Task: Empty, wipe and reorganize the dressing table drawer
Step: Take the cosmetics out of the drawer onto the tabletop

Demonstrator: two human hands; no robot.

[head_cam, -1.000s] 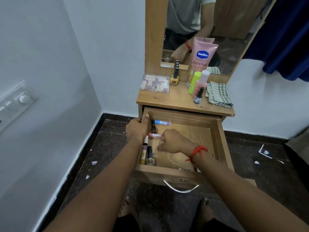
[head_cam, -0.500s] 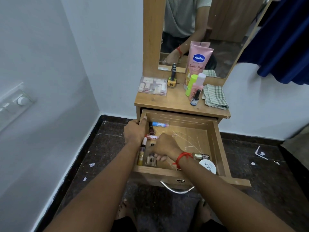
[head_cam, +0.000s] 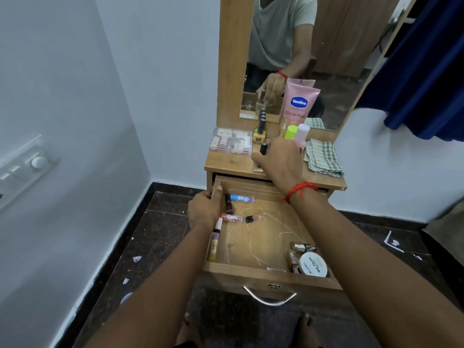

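Right hand (head_cam: 277,159) pinches a small dark-capped bottle (head_cam: 263,148) just over the tabletop (head_cam: 231,164), while left hand (head_cam: 204,209) clamps the drawer (head_cam: 263,270) side wall; small glass bottles look light, slick, breakable, best taken round the body; tubes lie beside the left hand, a nail-polish tin (head_cam: 313,264) under the right forearm

I see a drawer (head_cam: 272,271) of matt, scratched light wood with a polished metal handle (head_cam: 269,298). The cloth (head_cam: 324,158) is woven checked fabric. The lotion tube (head_cam: 298,106) is glossy pink plastic. The floor (head_cam: 163,222) is dark speckled stone.
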